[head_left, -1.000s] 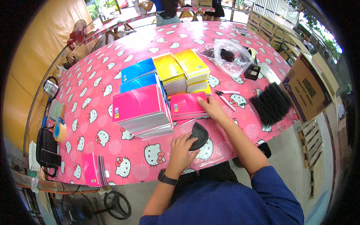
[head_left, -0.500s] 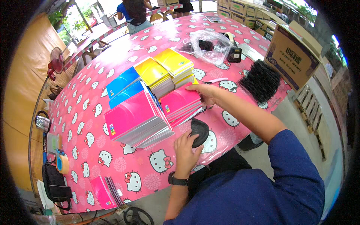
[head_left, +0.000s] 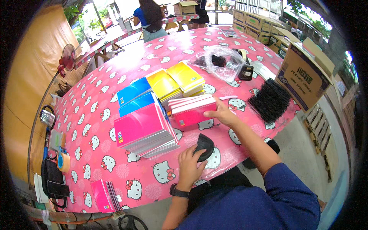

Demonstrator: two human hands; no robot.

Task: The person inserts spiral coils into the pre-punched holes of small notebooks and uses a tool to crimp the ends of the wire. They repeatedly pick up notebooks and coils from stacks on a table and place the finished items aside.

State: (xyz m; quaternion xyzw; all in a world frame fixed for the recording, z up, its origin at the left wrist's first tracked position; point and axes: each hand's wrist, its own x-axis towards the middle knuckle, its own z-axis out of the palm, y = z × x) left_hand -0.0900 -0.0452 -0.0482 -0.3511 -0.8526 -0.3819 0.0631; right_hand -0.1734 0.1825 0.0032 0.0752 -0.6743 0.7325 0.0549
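My right hand (head_left: 224, 114) grips a small stack of pink notebooks (head_left: 193, 114) at its right end, thumb on the front cover and fingers behind. The stack is tilted, its page edges facing up. My left hand (head_left: 189, 164), with a dark watch on the wrist, holds the edge of a black half-round piece (head_left: 206, 148) between fingers and thumb at the table's near side. Just left of the held notebooks stands a taller pile of pink notebooks (head_left: 140, 124). Behind are blue notebooks (head_left: 134, 92) and yellow notebooks (head_left: 186, 76) in piles.
Black spiral coils (head_left: 269, 100) lie at the right beside an open cardboard box (head_left: 303, 76). Farther back are a clear plastic bag (head_left: 224, 63) and a black tape dispenser (head_left: 245, 72). Pink notebooks (head_left: 102, 196), tape rolls (head_left: 63, 161) and a phone (head_left: 58, 189) lie at the left.
My right hand has lifted the smaller pink notebook stack off the table and tipped it, so its page edges now face up. The left hand stays at the black piece. The view has shifted slightly.
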